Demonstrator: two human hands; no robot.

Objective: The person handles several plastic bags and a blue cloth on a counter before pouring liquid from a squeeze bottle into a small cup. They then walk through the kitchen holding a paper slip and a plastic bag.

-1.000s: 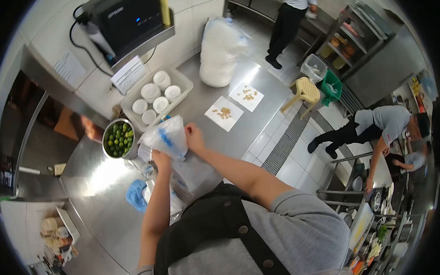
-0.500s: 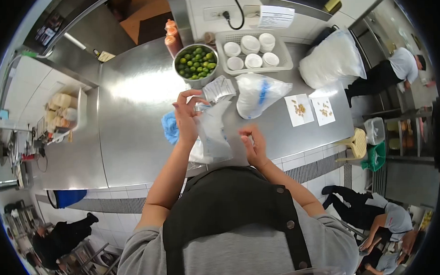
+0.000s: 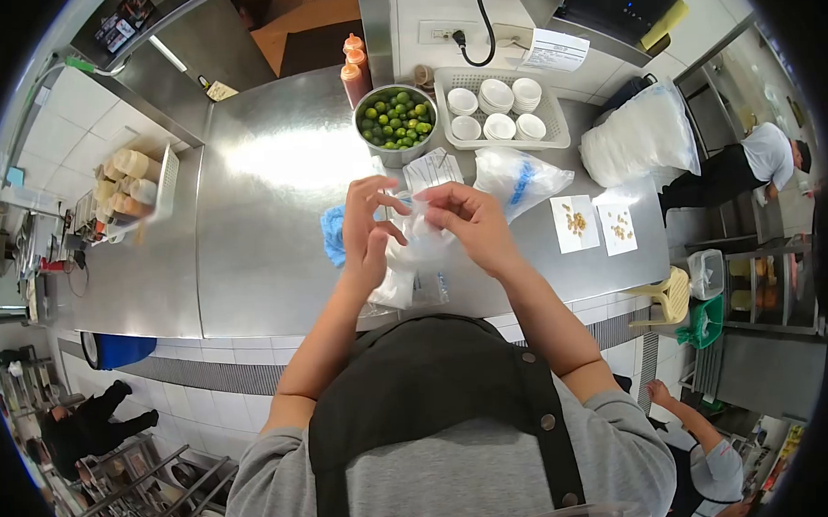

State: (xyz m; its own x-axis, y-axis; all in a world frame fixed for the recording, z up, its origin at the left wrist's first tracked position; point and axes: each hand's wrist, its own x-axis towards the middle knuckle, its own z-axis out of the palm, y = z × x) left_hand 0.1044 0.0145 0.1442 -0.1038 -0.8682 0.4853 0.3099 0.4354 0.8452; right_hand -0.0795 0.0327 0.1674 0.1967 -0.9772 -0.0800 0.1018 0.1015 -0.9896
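Thumb and fingertips of my right hand (image 3: pixel 477 224) pinch the top of a thin clear plastic bag (image 3: pixel 422 238), which is blurred. Just left of it is my left hand (image 3: pixel 367 233), its fingers apart and slightly curled, the tips close to the bag and to my right fingertips. Under the hands lies more white plastic (image 3: pixel 394 286) at the counter's near edge. A blue cloth (image 3: pixel 333 236) is partly hidden behind my left hand. Beyond the hands sit a printed paper slip (image 3: pixel 432 169) and a filled white plastic bag with blue print (image 3: pixel 525 180).
On the steel counter (image 3: pixel 259 255) stand a metal bowl of green limes (image 3: pixel 396 122), orange sauce bottles (image 3: pixel 354 69) and a basket (image 3: pixel 560 130) of white cups. To the right are a large stuffed bag (image 3: pixel 638 137) and two white sheets (image 3: pixel 575 239) with small brown pieces. Other people work nearby.
My right hand has come up and left from beside the clear bag to pinch its top. My left hand has shifted slightly right. The whole view has turned a little.
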